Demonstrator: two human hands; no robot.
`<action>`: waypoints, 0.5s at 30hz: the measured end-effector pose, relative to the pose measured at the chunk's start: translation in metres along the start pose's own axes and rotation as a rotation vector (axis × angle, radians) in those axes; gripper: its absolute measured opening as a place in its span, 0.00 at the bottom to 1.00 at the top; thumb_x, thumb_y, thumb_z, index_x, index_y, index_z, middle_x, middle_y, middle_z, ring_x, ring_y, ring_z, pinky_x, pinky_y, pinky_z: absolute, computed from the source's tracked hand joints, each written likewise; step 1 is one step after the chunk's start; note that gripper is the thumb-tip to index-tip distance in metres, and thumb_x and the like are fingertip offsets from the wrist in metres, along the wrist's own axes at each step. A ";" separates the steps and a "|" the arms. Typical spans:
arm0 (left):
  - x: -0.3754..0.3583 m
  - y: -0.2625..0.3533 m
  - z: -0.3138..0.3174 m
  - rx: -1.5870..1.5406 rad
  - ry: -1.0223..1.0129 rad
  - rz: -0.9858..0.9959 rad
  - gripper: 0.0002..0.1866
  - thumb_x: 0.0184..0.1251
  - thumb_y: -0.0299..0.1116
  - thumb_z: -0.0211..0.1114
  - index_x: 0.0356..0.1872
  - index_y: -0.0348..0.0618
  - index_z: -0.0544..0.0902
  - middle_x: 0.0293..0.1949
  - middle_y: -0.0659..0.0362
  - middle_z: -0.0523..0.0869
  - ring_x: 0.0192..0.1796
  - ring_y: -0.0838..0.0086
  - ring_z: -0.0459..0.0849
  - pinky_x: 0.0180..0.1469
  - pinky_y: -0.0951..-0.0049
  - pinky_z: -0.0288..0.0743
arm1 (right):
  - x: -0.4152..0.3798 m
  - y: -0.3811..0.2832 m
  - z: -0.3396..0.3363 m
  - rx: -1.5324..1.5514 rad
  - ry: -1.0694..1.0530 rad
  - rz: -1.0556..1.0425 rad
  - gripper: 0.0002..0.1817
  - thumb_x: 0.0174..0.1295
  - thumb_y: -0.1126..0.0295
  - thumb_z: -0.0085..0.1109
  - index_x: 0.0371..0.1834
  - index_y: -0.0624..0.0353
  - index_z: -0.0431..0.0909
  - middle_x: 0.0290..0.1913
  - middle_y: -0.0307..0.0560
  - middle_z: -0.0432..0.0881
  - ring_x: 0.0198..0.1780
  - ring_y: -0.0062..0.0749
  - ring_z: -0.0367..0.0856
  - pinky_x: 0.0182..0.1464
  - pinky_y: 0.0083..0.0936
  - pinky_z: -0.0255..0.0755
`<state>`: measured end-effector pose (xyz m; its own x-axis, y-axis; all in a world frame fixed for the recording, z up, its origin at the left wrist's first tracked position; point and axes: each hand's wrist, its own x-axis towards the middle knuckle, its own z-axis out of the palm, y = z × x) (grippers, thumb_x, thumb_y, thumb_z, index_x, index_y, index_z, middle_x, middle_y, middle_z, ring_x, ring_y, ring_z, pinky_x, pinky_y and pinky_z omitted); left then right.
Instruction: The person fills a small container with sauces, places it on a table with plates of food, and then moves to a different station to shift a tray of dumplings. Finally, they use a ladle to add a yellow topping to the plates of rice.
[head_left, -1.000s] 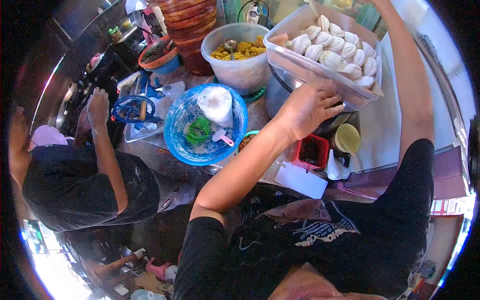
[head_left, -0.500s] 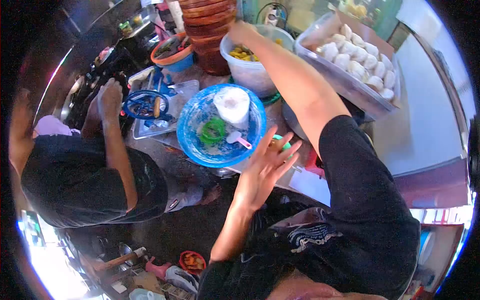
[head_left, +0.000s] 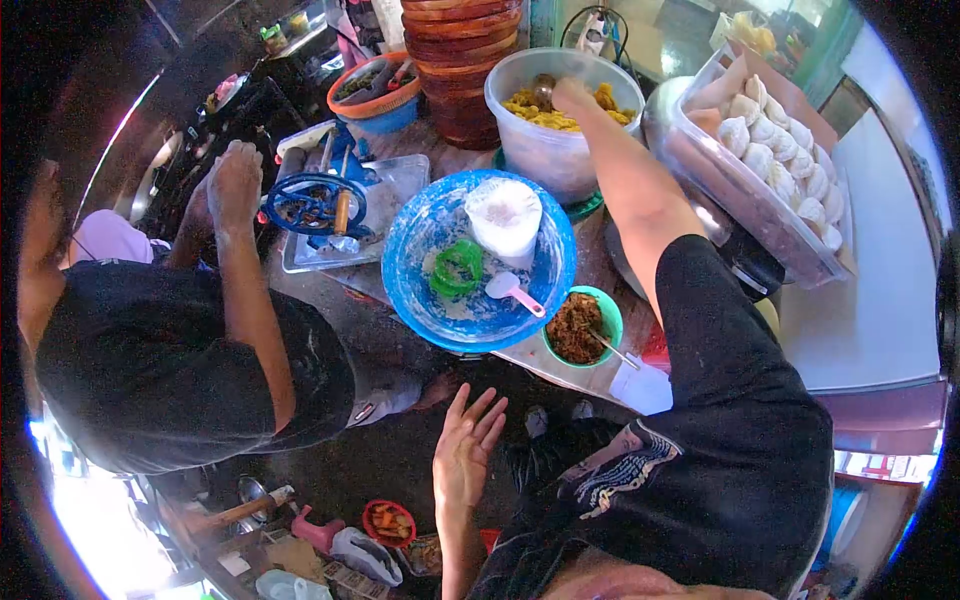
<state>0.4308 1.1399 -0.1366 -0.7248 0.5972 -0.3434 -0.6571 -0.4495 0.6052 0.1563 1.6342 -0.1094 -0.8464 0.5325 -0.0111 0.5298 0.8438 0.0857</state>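
My right hand (head_left: 572,97) reaches into a white tub (head_left: 548,160) of yellow filling (head_left: 545,115). Its fingers look closed beside a round metal spoon or ladle bowl (head_left: 543,88); the grip itself is blurred and partly hidden. Low in front of my body, my left hand (head_left: 468,450) is held with fingers spread and nothing in it. Nearest to it on the table are a green bowl (head_left: 612,318) of brown shredded filling with a spoon, and a blue basin (head_left: 400,290). The floury basin holds a white container (head_left: 503,218), a green ring-shaped piece (head_left: 456,268) and a pink-handled scoop (head_left: 516,293).
Right of the tub stands a clear bin (head_left: 770,220) of white dumplings (head_left: 775,145). A brown stacked column (head_left: 462,70) and an orange-rimmed basin (head_left: 372,100) are behind. A blue hand-cranked machine (head_left: 315,205) sits on a tray. A co-worker (head_left: 190,360) stands at left.
My right hand has moved from the tub's left rim into the tub. My left hand has dropped away from the table, uncovering the green bowl. The view has shifted slightly.
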 end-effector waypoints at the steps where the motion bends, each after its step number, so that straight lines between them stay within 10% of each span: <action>1: 0.005 0.000 0.002 0.006 -0.009 0.002 0.31 0.63 0.31 0.48 0.66 0.34 0.49 0.61 0.37 0.60 0.63 0.50 0.64 0.64 0.62 0.60 | -0.012 -0.003 -0.011 -0.102 0.076 0.008 0.17 0.59 0.65 0.43 0.44 0.56 0.80 0.48 0.54 0.78 0.51 0.47 0.77 0.49 0.42 0.71; 7: 0.016 -0.004 0.006 0.050 -0.022 -0.041 0.34 0.61 0.33 0.51 0.66 0.34 0.50 0.61 0.39 0.62 0.61 0.53 0.67 0.63 0.63 0.61 | -0.015 -0.015 -0.005 0.102 0.163 0.187 0.16 0.57 0.65 0.47 0.45 0.54 0.80 0.49 0.49 0.79 0.51 0.46 0.77 0.48 0.47 0.70; 15: 0.012 0.002 -0.008 0.037 0.047 -0.003 0.31 0.63 0.31 0.48 0.65 0.33 0.51 0.60 0.39 0.63 0.61 0.52 0.68 0.62 0.63 0.63 | 0.017 -0.021 -0.010 -0.158 -0.024 -0.072 0.17 0.57 0.68 0.45 0.47 0.55 0.78 0.54 0.50 0.74 0.55 0.48 0.73 0.48 0.55 0.68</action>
<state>0.4189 1.1410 -0.1449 -0.7320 0.5667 -0.3781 -0.6521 -0.4222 0.6298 0.1298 1.6248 -0.1016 -0.8792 0.4742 -0.0462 0.4511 0.8598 0.2392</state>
